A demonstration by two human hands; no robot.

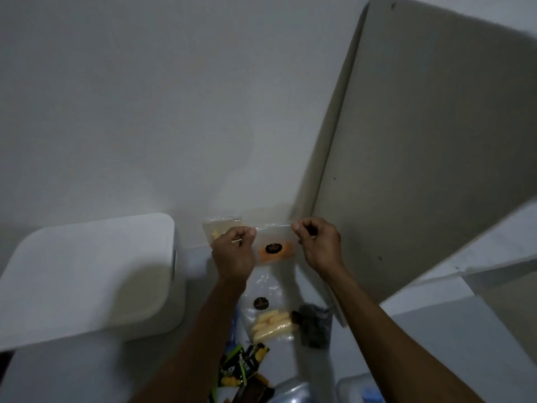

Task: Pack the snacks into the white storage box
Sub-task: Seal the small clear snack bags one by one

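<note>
Clear snack bag with orange contents stretched between pinching fingertips, left hand and right hand gripping its top corners, white storage box left of the fingers

The storage box is white. The see-through bag has an orange patch and a black round sticker. Another bag holds pale yellow sticks. One packet is black, green and yellow.

The left hand is covering part of a clear pouch behind it. The bottom edge is cutting off the dark snack packets and a translucent container. Motion blur is smearing the printed labels beyond reading.
</note>
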